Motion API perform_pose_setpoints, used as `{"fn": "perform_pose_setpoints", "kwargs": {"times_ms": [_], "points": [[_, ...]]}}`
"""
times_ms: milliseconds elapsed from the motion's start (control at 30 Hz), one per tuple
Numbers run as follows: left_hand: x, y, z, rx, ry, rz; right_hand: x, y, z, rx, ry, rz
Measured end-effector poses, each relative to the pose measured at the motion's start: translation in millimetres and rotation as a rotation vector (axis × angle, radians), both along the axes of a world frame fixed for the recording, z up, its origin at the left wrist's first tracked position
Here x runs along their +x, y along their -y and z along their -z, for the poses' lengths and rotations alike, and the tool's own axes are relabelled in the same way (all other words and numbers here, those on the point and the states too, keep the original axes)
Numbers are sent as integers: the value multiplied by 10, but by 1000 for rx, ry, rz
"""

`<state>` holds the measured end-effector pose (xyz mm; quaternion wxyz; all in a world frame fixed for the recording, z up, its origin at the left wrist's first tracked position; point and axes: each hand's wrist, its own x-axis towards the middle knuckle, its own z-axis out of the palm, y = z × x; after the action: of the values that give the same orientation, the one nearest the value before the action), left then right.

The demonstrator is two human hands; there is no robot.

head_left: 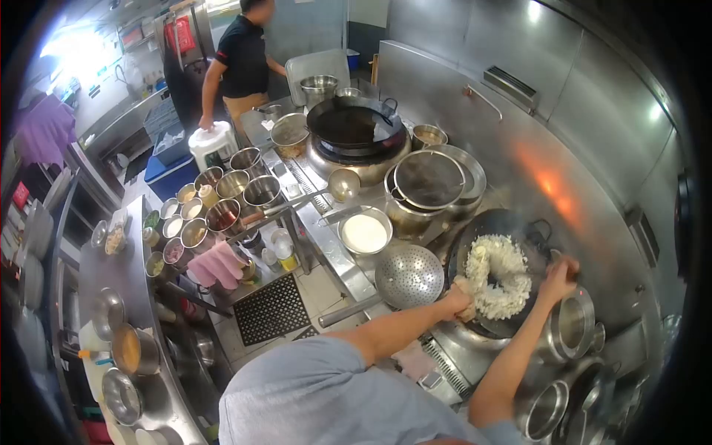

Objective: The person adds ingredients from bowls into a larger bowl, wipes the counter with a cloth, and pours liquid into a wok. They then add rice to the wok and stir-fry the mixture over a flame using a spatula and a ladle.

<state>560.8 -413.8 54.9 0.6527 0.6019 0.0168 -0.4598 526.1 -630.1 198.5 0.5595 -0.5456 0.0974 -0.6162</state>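
White rice lies in a ring inside a dark wok on the burner at the right. At the wok's near left rim, my left hand is closed round a folded beige cloth, pressed against the edge. My right hand is closed above the wok's right side. What it grips is mostly hidden by the fingers. Just left of the wok rests a perforated strainer, its handle pointing toward me. Beyond it stands a pot of white liquid.
An orange flame glow shows by the steel back wall. A second wok and a wire strainer over a pot stand farther left. A ladle lies across the counter. One person stands beyond, touching a white container.
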Motion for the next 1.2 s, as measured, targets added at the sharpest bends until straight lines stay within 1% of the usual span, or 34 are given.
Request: {"fn": "perform_pose_setpoints", "kwargs": {"times_ms": [33,67,133,167,200,233,300,367,400,433,467,533,567,600,633,667,700,733,800,833,900,933,967,1000,1033,1067,1100,1133,1167,1200], "points": [[-21,-70,-87,-151,-197,45,124,155,-12,37,55,66],[46,-2,156,-203,-217,107,129,170,-159,68,19,-43],[-57,-121,56,-214,-182,54,165,72,-631,113,-35,-285],[-82,-140,14,-227,-167,26,200,-27,-608,41,-33,-313],[-78,-116,21,-145,-150,40,208,-155,-450,-26,-34,-335],[-56,-112,39,-150,-102,37,264,-215,-241,-86,-34,-351],[-243,-194,251,-131,-46,60,370,469,8,114,-135,-395],[-235,-175,346,-145,38,69,167,285,-623,-91,-264,-44],[-136,-107,310,-170,93,56,-36,53,-900,73,-287,-75],[-70,-43,281,-196,142,40,-56,144,-770,-86,-229,-61],[-148,-93,82,-216,167,-20,-67,247,-483,-231,-177,-42],[-83,-99,99,-255,92,50,-65,349,-202,46,-122,-196],[-113,-106,136,-274,53,85,-247,223,-319,80,-155,-186],[-147,-117,145,-269,26,97,-425,-26,-671,103,-181,-186],[-91,-107,116,-280,18,97,-421,-141,-947,106,-194,-200],[-97,-113,124,-290,-4,93,-493,-156,-909,58,-218,-89],[-116,-141,137,-290,-31,95,-427,-66,-693,20,-228,-53],[-148,-162,45,-359,-116,112,-291,82,-335,-11,-236,-8],[-214,-215,-92,-325,-151,126,-373,37,-371,-80,-306,-142],[-237,-233,-150,-313,-166,130,-474,98,-454,-71,-214,-66],[-284,-210,-195,-236,-126,-65,-512,428,-676,-77,-16,61],[-243,-143,-118,-259,-159,-61,-663,542,-686,-48,105,-109],[-197,-72,-34,-280,-193,-56,-573,682,-525,-68,116,28],[22,134,332,-359,-274,55,-391,827,-165,-83,127,171],[137,291,625,-433,-360,172,-369,875,58,-97,133,320],[173,425,700,-435,-518,150,-416,746,47,33,97,84],[190,456,648,-437,-423,160,-401,584,-115,66,63,11],[113,389,628,-422,-340,168,-462,332,-323,115,18,-57],[40,294,603,-404,-250,177,-494,98,-416,167,-19,-125],[-84,215,536,-509,-240,70,-471,-79,-395,163,24,-24]]}}
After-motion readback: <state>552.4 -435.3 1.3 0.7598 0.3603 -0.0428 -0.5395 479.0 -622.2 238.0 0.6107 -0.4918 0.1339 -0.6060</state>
